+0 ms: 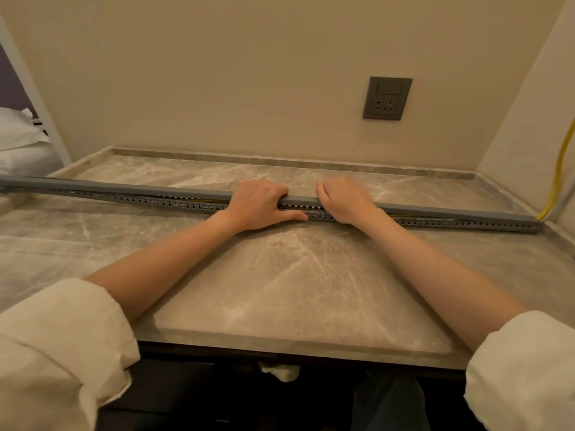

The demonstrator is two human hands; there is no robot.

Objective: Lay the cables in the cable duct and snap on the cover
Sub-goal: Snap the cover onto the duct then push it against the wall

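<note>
a long grey slotted cable duct (174,206) lies across the marble counter (280,290), running from the left edge, where it reaches past the counter, to the right corner near the side wall. on top of it sits the grey cover (124,188), a flat strip of about the same length. the cover is not fully seated: along the middle and the left part a dark gap shows between cover and duct, with the row of slots visible under it.

the left hand (258,206) is on the cover near the middle of the duct. its fingers are curled over the far edge of the cover, close together, and the thumb lies stretched along the front wall of the duct, so the hand grips cover and duct together. the right hand (345,200) is just beside it, a short piece of bare cover between the two. its fingers also bend over the far edge of the cover and the heel of the hand rests at the front side; it seems to press down, but the thumb is hidden, so i cannot tell how it lies.

a yellow cable (560,169) comes down along the right wall and goes into the right end of the duct. thin yellow lines show inside the gap, probably the same cable.

on the back wall, above the counter, there is a grey wall socket (387,98). both forearms are bare, with cream sleeves (56,337) rolled up.
</note>
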